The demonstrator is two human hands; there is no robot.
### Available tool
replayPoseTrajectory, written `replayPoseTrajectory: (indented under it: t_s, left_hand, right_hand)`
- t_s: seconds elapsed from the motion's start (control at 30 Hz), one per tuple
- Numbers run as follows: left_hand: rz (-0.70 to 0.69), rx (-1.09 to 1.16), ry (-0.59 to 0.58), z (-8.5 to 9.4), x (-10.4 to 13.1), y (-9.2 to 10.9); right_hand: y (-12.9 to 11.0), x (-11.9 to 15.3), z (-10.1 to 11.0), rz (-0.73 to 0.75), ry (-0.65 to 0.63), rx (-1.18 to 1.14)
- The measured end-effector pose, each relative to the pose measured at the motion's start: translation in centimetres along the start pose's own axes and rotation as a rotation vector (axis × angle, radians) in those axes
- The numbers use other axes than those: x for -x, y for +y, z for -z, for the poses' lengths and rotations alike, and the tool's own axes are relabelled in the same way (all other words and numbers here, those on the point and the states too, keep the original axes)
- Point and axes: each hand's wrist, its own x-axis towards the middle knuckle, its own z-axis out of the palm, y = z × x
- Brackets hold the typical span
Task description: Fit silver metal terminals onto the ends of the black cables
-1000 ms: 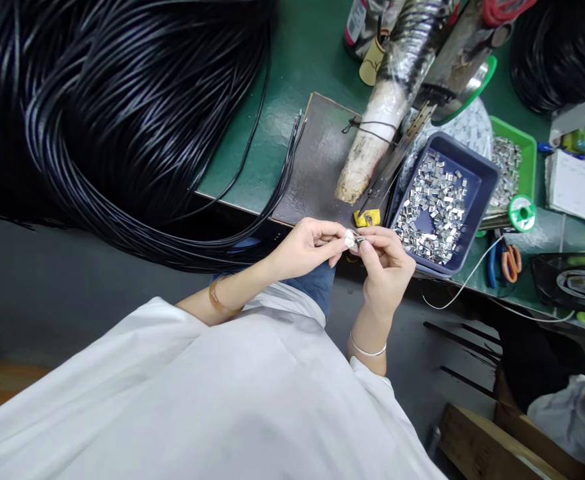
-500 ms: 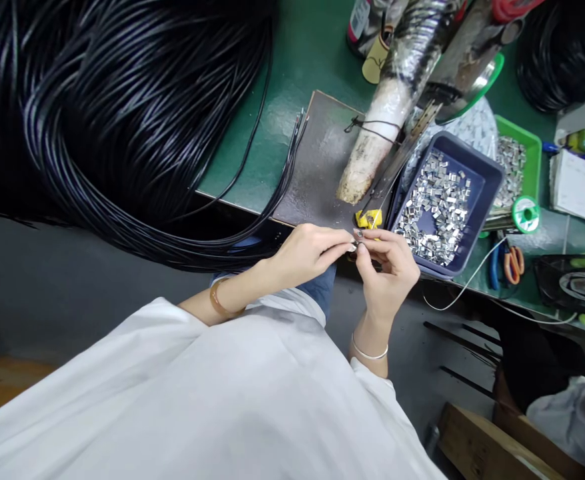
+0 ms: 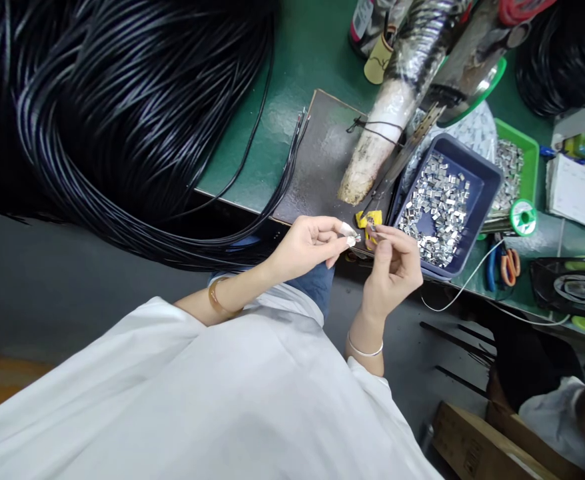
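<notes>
In front of me, at the bench edge, my left hand point(image 3: 312, 245) pinches a small silvery metal piece point(image 3: 357, 237) between thumb and forefinger. White coverings wrap those two fingertips. A short way to the right, my right hand point(image 3: 395, 263) has thumb and forefinger drawn together; what lies between them is too small to make out. Behind the fingers rests a yellow piece point(image 3: 370, 218), on the edge of a dark board point(image 3: 322, 160). Close to my right hand stands a dark blue tray point(image 3: 482, 175) holding many small metal clips point(image 3: 442, 200).
A large bundle of black cable point(image 3: 137, 120) fills the left, its stripped ends over the board. A plastic-wrapped post point(image 3: 372, 150) leans above it. At right are a green tray point(image 3: 530, 160), orange-and-blue-handled pliers point(image 3: 510, 267), a spool point(image 3: 523, 217) and cardboard boxes point(image 3: 472, 440).
My hands were touching at the fingertips and have drawn apart. The small metal piece now shows at my left fingertips.
</notes>
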Motion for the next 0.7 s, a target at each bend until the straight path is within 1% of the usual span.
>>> replayPoseTrajectory:
  t_s: [0.1, 0.2, 0.27, 0.33, 0.47, 0.63, 0.7]
  left_hand:
    - [-0.013, -0.007, 0.046, 0.00, -0.34, 0.00]
    - [-0.046, -0.028, 0.068, -0.10, -0.67, 0.08]
    - [-0.055, -0.053, 0.076, -0.10, -0.82, 0.12]
    - [-0.065, -0.072, 0.085, -0.04, -0.89, 0.12]
    - [-0.086, -0.095, 0.072, 0.06, -0.88, 0.00]
    - [-0.082, -0.110, 0.089, -0.06, -0.90, -0.10]
    - [-0.083, -0.106, 0.100, -0.13, -0.98, -0.12]
  right_hand:
    - [-0.18, -0.10, 0.23, 0.095, 0.043, 0.032]
    - [-0.27, 0.05, 0.46, 0.203, 0.021, 0.082]
    - [-0.28, 0.18, 0.50, 0.231, 0.014, 0.064]
    - [-0.30, 0.25, 0.45, 0.183, 0.014, 0.011]
    - [-0.35, 0.15, 0.30, 0.027, -0.010, -0.101]
    - [-0.43, -0.01, 0.38, -0.041, -0.049, -0.127]
    - [-0.39, -0.04, 0.37, -0.084, -0.042, -0.153]
